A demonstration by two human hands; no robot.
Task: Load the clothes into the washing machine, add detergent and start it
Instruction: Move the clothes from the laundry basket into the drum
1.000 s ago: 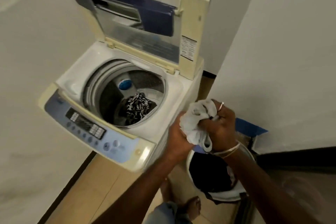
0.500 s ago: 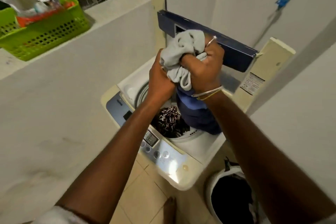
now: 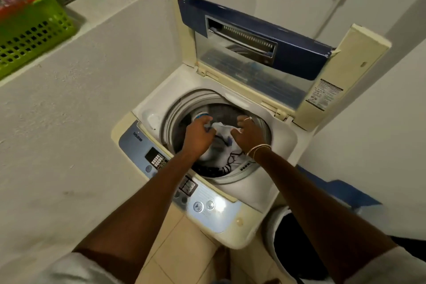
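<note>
A top-loading washing machine stands with its lid folded upright. Both my hands reach down into the drum. My left hand and my right hand press on a white garment with dark markings that lies on top of other dark clothes in the drum. Whether the fingers still grip the cloth is hard to tell; both hands rest on it with fingers curled. The blue control panel runs along the machine's front edge under my left forearm.
A white laundry basket with dark contents stands on the tiled floor right of the machine. A green plastic basket sits on the wall ledge at upper left. White walls close in on both sides.
My hands have come down from above the machine into the drum with the white garment. The blue cloth that hung below them is no longer visible.
</note>
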